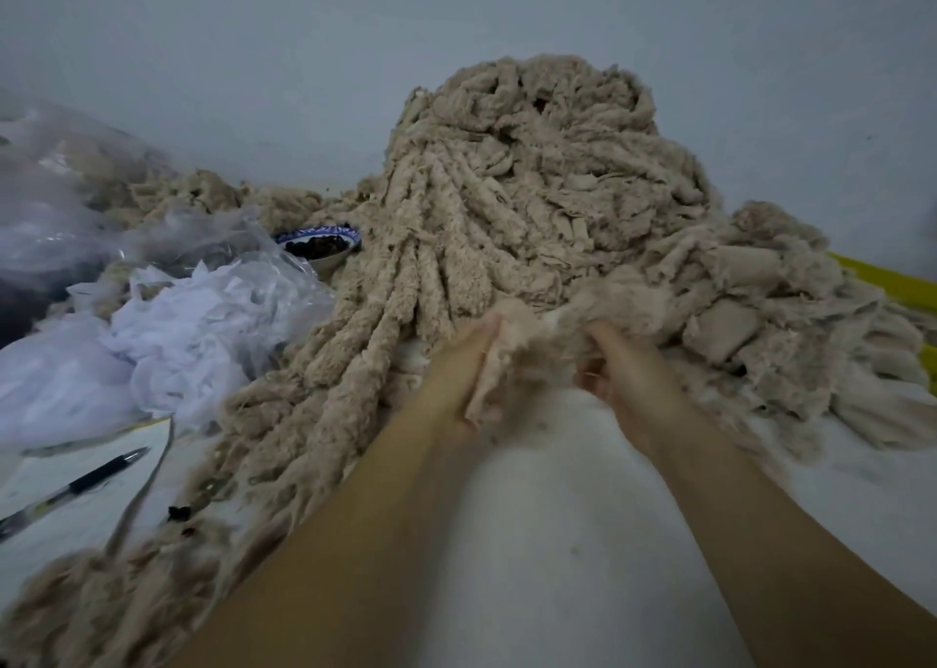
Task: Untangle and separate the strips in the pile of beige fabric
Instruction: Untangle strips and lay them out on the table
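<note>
1. The pile of beige fabric [532, 170] is heaped against the wall [253, 59], beyond both hands.
2. A strip [512, 348] at its near edge is gripped by curled fingers of the right hand [618, 363].
3. The left hand [456, 363] is blurred against the strip; its finger state cannot be told.
4. A bowl [324, 249] is partly hidden by plastic [203, 322].

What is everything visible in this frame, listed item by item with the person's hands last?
beige fabric pile: one, beige, centre, against wall
laid-out strips: several, beige, from pile toward lower left
bowl: one, blue-white, dark contents, left of pile
plastic bags: count unclear, clear, far left
white heap: one, white, near bowl
pen: one, black, on paper
paper: one, white, lower left
yellow object: one, yellow, right edge
left hand: one, gripping fabric clump at pile's foot
right hand: one, gripping same clump
</note>
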The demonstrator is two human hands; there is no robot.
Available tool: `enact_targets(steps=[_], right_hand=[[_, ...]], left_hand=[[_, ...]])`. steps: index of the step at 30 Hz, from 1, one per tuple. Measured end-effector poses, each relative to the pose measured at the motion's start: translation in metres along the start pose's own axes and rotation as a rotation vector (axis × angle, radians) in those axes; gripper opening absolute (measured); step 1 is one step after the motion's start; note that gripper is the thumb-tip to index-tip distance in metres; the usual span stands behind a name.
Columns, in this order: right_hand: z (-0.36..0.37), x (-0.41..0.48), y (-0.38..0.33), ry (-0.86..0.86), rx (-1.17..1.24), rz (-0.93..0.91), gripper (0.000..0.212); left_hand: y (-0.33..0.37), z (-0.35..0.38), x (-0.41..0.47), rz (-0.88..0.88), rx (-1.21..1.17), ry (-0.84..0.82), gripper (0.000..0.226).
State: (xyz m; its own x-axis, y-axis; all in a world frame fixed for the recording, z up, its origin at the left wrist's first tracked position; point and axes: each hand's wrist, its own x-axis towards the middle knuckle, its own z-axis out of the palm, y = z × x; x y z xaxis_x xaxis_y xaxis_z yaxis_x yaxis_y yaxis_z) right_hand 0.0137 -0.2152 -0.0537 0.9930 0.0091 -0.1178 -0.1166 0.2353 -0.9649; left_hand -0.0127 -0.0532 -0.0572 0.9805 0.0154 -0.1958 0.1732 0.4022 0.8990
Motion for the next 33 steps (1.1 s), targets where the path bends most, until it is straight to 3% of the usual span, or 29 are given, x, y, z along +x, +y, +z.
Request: enact_targets(steps=[2, 4, 6, 9, 11, 13, 15, 17, 19, 22, 23, 26, 29, 31, 33], right_hand=[[0.013, -0.007, 0.004, -0.255, -0.156, -0.023, 0.027], [0.019, -0.011, 0.005, -0.378, -0.312, -0.056, 0.029], [0.019, -0.006, 0.001, -0.324, -0.496, -0.153, 0.025], [0.008, 0.008, -0.006, -0.158, -0.838, -0.207, 0.017], [-0.004, 0.009, -0.006, -0.159, -0.806, -0.201, 0.029], [-0.008, 0.003, -0.003, -0.285, -0.613, -0.161, 0.042], [-0.004, -0.004, 0.003, -0.45, -0.578, -0.076, 0.047], [0.002, -0.004, 0.009, -0.503, -0.591, 0.011, 0.049], [0.003, 0.003, 0.009, -0.453, -0.686, -0.004, 0.047], [-0.008, 0.011, 0.008, -0.454, -0.947, -0.085, 0.03], [-0.011, 0.012, 0.007, -0.45, -0.925, -0.05, 0.026], [-0.021, 0.021, -0.008, -0.29, -0.486, 0.08, 0.025], [-0.037, 0.044, -0.042, -0.085, 0.215, 0.067, 0.019], [-0.038, 0.054, -0.047, -0.01, 0.57, 0.03, 0.044], [-0.033, 0.057, -0.033, 0.108, 0.568, 0.024, 0.037]], left_hand=[[0.001, 0.013, -0.001, 0.039, 0.317, 0.064, 0.033], [0.004, 0.02, 0.0, -0.026, 0.327, 0.016, 0.036], [0.01, 0.017, 0.002, -0.163, 0.199, -0.057, 0.047], [0.015, 0.0, 0.008, -0.23, 0.18, -0.09, 0.052], [0.018, -0.006, 0.008, -0.233, 0.138, -0.088, 0.043], [0.018, -0.006, 0.008, -0.236, 0.11, -0.084, 0.039], [0.014, 0.003, 0.008, -0.23, 0.154, -0.1, 0.046], [0.008, 0.013, 0.009, -0.198, 0.239, -0.114, 0.056], [0.003, 0.017, 0.008, -0.161, 0.367, -0.115, 0.057], [-0.005, 0.009, 0.008, -0.082, 0.651, -0.081, 0.034], [-0.007, 0.004, 0.01, -0.051, 0.713, -0.034, 0.026], [-0.002, -0.012, 0.016, 0.055, 0.673, 0.14, 0.017], [0.016, -0.034, 0.02, 0.267, 0.783, 0.358, 0.014], [0.025, -0.053, 0.021, 0.407, 1.141, 0.512, 0.012], [0.028, -0.07, 0.02, 0.326, 1.587, 0.647, 0.036]])
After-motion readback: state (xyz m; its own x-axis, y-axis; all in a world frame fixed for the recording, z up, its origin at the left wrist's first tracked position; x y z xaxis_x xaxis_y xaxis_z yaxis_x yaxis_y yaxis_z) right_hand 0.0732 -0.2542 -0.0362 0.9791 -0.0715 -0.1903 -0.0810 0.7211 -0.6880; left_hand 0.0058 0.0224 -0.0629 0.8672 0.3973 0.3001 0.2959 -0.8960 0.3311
